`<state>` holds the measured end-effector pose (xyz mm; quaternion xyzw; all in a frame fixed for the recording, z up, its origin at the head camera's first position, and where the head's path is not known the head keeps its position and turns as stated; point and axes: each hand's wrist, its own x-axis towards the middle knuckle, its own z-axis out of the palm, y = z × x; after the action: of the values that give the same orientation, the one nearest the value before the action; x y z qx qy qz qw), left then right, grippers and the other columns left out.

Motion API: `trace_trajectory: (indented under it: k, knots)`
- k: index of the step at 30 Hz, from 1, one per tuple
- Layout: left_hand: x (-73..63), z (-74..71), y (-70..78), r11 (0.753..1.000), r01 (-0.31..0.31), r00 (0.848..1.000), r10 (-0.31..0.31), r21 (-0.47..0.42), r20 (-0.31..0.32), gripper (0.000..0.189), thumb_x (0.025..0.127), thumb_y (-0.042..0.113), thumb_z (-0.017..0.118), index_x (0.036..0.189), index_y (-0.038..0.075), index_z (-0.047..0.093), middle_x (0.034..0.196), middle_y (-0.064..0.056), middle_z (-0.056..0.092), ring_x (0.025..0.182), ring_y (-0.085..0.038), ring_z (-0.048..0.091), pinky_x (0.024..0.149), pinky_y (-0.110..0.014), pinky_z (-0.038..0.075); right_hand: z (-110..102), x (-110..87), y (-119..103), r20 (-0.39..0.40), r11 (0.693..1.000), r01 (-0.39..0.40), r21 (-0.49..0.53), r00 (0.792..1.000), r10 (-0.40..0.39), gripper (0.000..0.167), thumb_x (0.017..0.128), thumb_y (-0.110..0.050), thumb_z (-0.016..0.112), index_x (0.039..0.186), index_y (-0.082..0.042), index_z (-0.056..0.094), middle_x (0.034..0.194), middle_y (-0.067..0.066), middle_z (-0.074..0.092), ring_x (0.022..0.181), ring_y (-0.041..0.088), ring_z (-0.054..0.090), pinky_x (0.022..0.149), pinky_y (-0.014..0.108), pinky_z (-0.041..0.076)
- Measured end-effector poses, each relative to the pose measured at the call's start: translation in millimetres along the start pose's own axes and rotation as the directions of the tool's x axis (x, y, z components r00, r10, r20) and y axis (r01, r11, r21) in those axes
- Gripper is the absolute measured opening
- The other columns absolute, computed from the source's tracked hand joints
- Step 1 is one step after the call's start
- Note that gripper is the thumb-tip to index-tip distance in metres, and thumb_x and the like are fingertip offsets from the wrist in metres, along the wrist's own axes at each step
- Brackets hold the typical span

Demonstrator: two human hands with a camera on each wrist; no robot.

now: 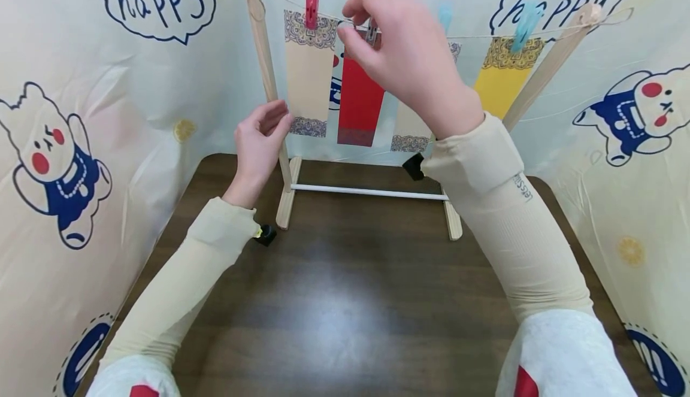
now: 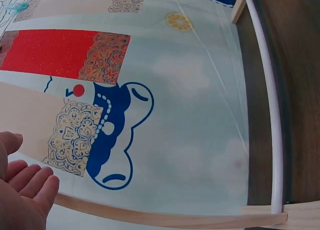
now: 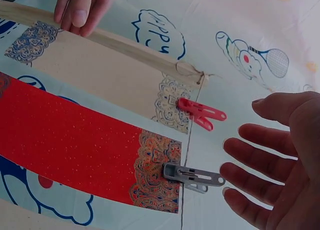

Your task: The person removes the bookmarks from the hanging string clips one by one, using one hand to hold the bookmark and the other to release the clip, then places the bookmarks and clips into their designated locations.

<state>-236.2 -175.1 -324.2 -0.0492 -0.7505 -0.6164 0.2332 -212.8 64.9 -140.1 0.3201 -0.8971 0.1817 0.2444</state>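
Note:
My right hand (image 1: 412, 55) is raised at the string, fingers spread and bent slightly. In the right wrist view its fingertips are right at the tail of a grey clothespin (image 3: 197, 177), with nothing between them. That clothespin clips a red patterned paper strip (image 3: 85, 140) to the string (image 3: 189, 150). To its left hangs a cream strip (image 1: 308, 79) with lace-patterned ends, held by a pink-red clothespin (image 1: 312, 2). My left hand (image 1: 262, 142) is beside the left wooden post (image 1: 261, 44), its loosely bent fingers overlapping the post near the cream strip's lower end.
Farther right hang another cream strip (image 1: 406, 126), partly behind my right arm, and a yellow strip (image 1: 498, 88) under a light blue clothespin (image 1: 527, 26). A white rod (image 1: 372, 191) joins the stand's feet on the brown table (image 1: 334, 277). A printed cloth (image 1: 151, 73) surrounds it.

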Motion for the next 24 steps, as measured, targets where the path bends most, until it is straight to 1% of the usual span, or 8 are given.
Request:
trace_trajectory:
  k: [4,7,12,14,17,21,24]
  knots:
    - [4.1,-0.2,0.6,0.999,0.000,1.000,0.000,-0.036,-0.004,0.036,0.099,0.015,0.072,0.131,0.000,0.069,0.130,-0.017,0.071,0.114,-0.016,0.070,0.099,-0.027,0.054,-1.0,12.9,1.7,-0.002,0.999,-0.014,-0.040,1.000,0.014,0.045,0.106,-0.038,0.057,0.139,-0.008,0.062,0.137,0.007,0.065,0.125,0.019,0.057,0.106,0.018,0.041]
    - [5.7,-0.8,1.5,0.998,-0.003,1.000,0.002,-0.059,-0.014,0.034,0.099,0.013,0.072,0.130,0.000,0.069,0.128,-0.017,0.071,0.111,-0.014,0.071,0.098,-0.026,0.054,-1.3,23.2,1.0,-0.013,0.998,-0.027,-0.065,1.000,0.026,0.047,0.106,-0.041,0.055,0.142,-0.012,0.061,0.140,0.004,0.064,0.126,0.016,0.056,0.106,0.013,0.039]
    - [6.5,-0.5,2.8,0.996,-0.018,0.999,0.015,-0.088,-0.028,0.031,0.099,0.010,0.072,0.128,-0.001,0.070,0.126,-0.017,0.072,0.106,-0.012,0.072,0.096,-0.025,0.055,-1.5,39.7,-3.5,-0.014,0.993,-0.073,-0.094,0.997,0.072,0.047,0.107,-0.044,0.051,0.146,-0.018,0.058,0.145,-0.001,0.060,0.132,0.012,0.052,0.108,0.012,0.035]
    - [6.1,-0.5,2.7,0.995,-0.018,0.999,0.015,-0.098,-0.030,0.030,0.098,0.010,0.072,0.127,-0.001,0.071,0.124,-0.017,0.073,0.103,-0.010,0.072,0.094,-0.024,0.055,-0.9,44.9,-5.7,0.008,0.990,-0.095,-0.100,0.995,0.096,0.048,0.107,-0.045,0.051,0.148,-0.020,0.056,0.148,-0.003,0.058,0.134,0.011,0.050,0.110,0.012,0.033]
    - [5.7,0.0,0.9,0.992,-0.020,1.000,0.017,-0.122,-0.024,0.029,0.098,0.007,0.071,0.126,-0.003,0.071,0.123,-0.019,0.073,0.100,-0.009,0.072,0.092,-0.023,0.055,-0.4,52.1,-8.6,0.053,0.988,-0.128,-0.091,0.990,0.133,0.050,0.107,-0.046,0.051,0.150,-0.021,0.053,0.150,-0.004,0.055,0.135,0.010,0.049,0.109,0.013,0.037]
    - [5.0,2.0,-2.3,0.990,-0.011,1.000,0.012,-0.139,0.004,0.028,0.098,0.004,0.071,0.125,-0.003,0.071,0.122,-0.018,0.073,0.100,-0.009,0.072,0.091,-0.022,0.055,-0.5,61.2,-8.7,0.125,0.982,-0.171,-0.083,0.976,0.181,0.052,0.107,-0.047,0.051,0.153,-0.023,0.049,0.152,-0.004,0.054,0.136,0.009,0.049,0.108,0.013,0.040]
    - [3.3,3.1,-2.4,0.992,0.001,1.000,0.002,-0.128,0.023,0.027,0.098,0.005,0.071,0.124,-0.002,0.072,0.121,-0.016,0.074,0.100,-0.009,0.072,0.090,-0.021,0.055,-0.8,67.0,-7.0,0.181,0.978,-0.186,-0.093,0.963,0.201,0.056,0.106,-0.048,0.052,0.156,-0.024,0.046,0.155,-0.005,0.052,0.137,0.011,0.049,0.108,0.016,0.041]
